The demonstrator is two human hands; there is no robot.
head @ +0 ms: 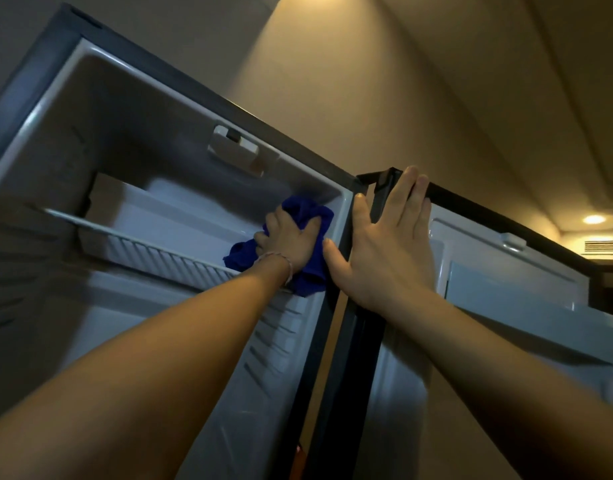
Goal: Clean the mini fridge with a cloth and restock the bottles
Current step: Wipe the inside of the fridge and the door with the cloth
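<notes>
The mini fridge [132, 109] stands open, and I look up into its pale interior from below. My left hand [287, 242] presses a crumpled dark blue cloth [310, 213] against the inner right wall, near the upper corner beside the wire shelf [159, 254]. My right hand [384, 244] lies flat with fingers spread on the hinge-side edge of the open door [506, 299], fingertips at the door's top corner. No bottles are in view.
A thermostat box [235, 147] hangs from the fridge ceiling. A white compartment [152, 209] sits at the back above the shelf. The door's inner liner has a shelf rail [513, 240]. A ceiling lamp [593, 219] and an air vent [605, 245] are at far right.
</notes>
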